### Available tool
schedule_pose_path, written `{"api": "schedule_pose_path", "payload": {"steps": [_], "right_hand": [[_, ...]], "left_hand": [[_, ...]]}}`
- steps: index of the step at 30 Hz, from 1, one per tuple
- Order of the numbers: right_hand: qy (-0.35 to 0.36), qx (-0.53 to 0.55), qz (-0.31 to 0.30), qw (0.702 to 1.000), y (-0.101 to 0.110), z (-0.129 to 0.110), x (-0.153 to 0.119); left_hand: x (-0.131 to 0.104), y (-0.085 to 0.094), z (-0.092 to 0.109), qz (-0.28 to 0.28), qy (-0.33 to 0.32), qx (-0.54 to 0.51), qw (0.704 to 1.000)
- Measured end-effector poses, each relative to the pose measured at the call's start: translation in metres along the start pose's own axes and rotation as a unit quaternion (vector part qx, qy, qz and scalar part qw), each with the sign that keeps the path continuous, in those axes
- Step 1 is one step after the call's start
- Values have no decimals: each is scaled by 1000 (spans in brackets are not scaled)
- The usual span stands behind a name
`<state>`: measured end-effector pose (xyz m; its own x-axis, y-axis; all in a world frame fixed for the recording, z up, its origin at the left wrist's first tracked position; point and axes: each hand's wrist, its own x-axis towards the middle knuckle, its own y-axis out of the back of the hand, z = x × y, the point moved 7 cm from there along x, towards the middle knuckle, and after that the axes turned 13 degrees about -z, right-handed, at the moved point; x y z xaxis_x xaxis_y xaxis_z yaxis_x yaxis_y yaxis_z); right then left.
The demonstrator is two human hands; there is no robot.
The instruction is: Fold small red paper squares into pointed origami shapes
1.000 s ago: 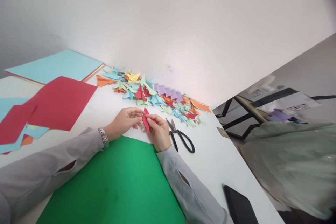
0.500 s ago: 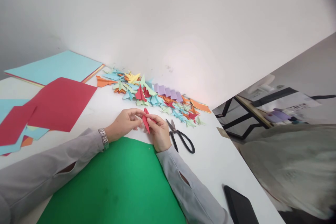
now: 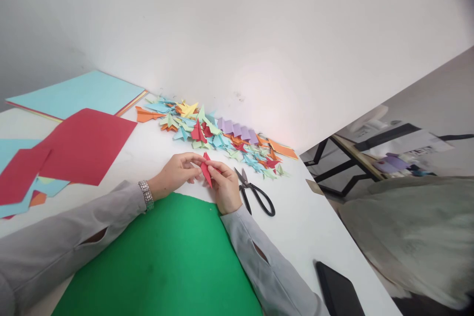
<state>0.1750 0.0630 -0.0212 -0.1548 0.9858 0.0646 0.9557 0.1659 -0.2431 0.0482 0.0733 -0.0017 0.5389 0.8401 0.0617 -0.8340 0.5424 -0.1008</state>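
Observation:
Between my two hands is a small red folded paper piece (image 3: 206, 170), narrow and pointed at its ends. My left hand (image 3: 175, 174), with a metal band at the wrist, pinches it from the left side. On the right, my right hand (image 3: 225, 185) grips it between thumb and fingers. Both hands are just past the far edge of a green sheet (image 3: 163, 252) on the white table. Black-handled scissors (image 3: 255, 191) lie with blades apart, right beside my right hand. Behind the hands spreads a heap of small folded paper planes (image 3: 218, 138) in several colours.
Large red sheets (image 3: 89, 145) and a light-blue stack of paper (image 3: 79, 91) cover the left. Orange paper (image 3: 283, 149) lies by the wall (image 3: 237, 34). A black phone-like slab (image 3: 338, 289) rests near the right edge. Beyond it is a person's pale garment (image 3: 411, 237).
The red folded paper is turned very slightly between my fingers. Otherwise hands and table things stay where they were.

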Motion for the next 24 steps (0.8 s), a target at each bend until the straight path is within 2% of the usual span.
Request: {"api": "schedule_pose_path", "payload": {"steps": [7,13,18,24], "right_hand": [[5,4,-12,1000,0,3,1],[10,2,-12,1000,-1,0,0],[21,-1,5,1000,2,1,0],[15,5,25,1000,6,4,0]], "left_hand": [[1,-1,-1,-3,-4,10,1000],[-3,0,6,28,-13,66,997],[-6,0,10,40,-86,148,984],[-11,-6,18,31,-145,280,949]]}}
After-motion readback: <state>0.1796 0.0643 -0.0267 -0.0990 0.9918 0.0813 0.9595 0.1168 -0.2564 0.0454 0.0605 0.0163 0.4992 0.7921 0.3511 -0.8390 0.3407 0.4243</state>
